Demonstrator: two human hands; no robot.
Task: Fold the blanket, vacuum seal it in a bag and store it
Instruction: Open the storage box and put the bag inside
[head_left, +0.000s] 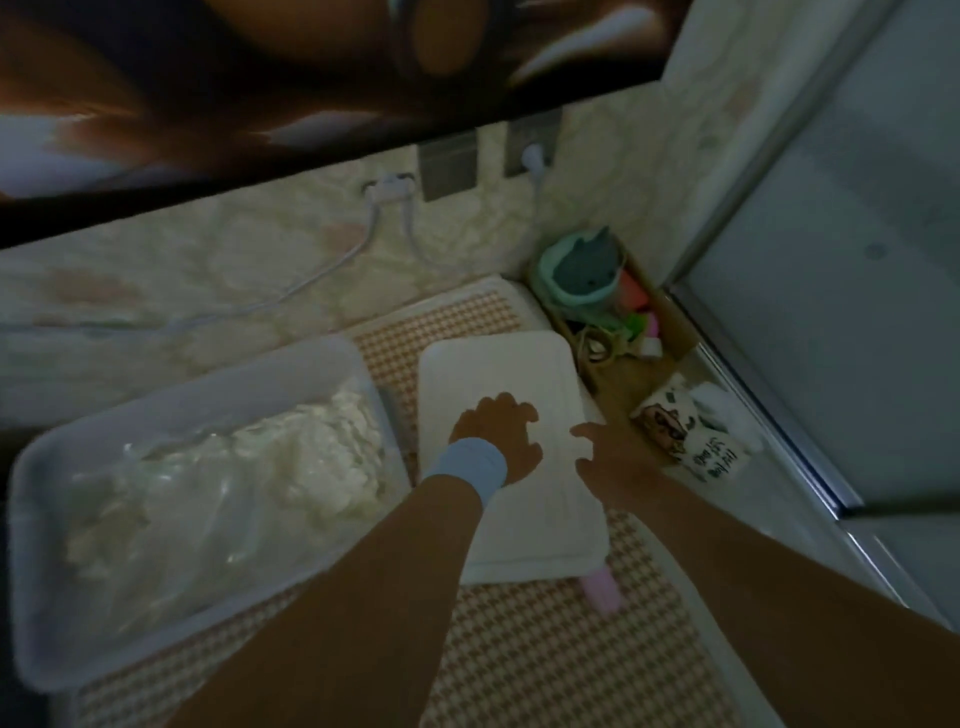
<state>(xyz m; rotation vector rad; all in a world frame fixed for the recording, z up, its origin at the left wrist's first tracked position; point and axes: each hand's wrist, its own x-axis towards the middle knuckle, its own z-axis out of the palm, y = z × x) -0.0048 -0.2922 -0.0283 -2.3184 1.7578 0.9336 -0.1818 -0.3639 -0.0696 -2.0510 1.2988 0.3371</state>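
Note:
A clear storage bin (47, 525) at the left holds the white blanket sealed in a crinkled vacuum bag (234, 483). Right of the bin a white rectangular lid (498, 374) lies on a checked mat (545, 649). My left hand (501, 434), with a light blue wristband, lies palm down on the lid with its fingers spread. My right hand (608, 452) hovers at the lid's right edge, fingers loosely bent and holding nothing.
A cardboard box (631, 374) with a teal shark toy (584, 270) and small colourful items stands in the corner. A printed paper cup (685, 431) lies beside it. A pink object (602, 590) pokes out under the lid. Cables (332, 265) hang from wall sockets. Sliding glass door (857, 312) at right.

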